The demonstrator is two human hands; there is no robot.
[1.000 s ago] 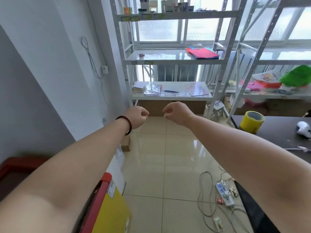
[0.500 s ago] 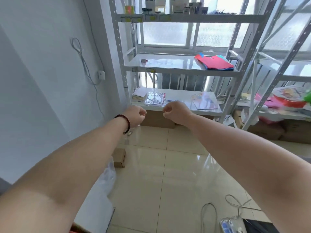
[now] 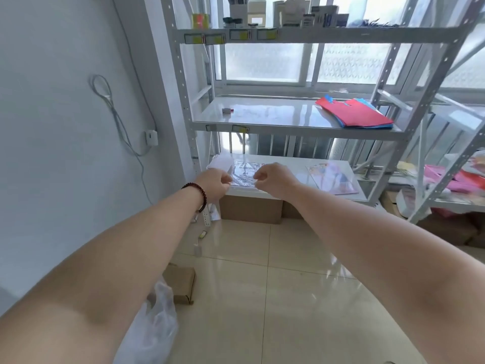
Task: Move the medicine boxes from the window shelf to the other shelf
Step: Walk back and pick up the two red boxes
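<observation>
Both my bare arms reach out in front of me toward the white metal shelving unit [image 3: 288, 35] that stands against the frosted window. My left hand [image 3: 214, 183], with a dark beaded bracelet [image 3: 198, 194] at the wrist, is curled into a loose fist with nothing in it. My right hand [image 3: 274, 179] is curled the same way, fingers folded in, and it holds nothing either. The two fists sit near each other with a small gap between them, in front of the bottom board of that shelving unit.

The small white and blue medicine boxes [image 3: 312, 18] stand in a row on the top board of the shelving unit, toward its middle and right, well above my hands. On the same board, to their left, stand a white cup of pens [image 3: 238, 10] and a yellow-green block [image 3: 200, 21]; I cannot read any labels.

On the middle board lies a stack of red and blue paper folders [image 3: 354, 114] at the right end. On the bottom board, just behind my fists, lies a clear plastic packet of printed sheets [image 3: 244, 172]. Under the shelving unit sits a brown cardboard carton [image 3: 250, 208] on the glossy beige tiled floor [image 3: 288, 298]. A smaller brown cardboard box [image 3: 182, 283] lies on that floor, nearer to me than the shelving unit, beside a crumpled clear plastic bag [image 3: 154, 327].
</observation>
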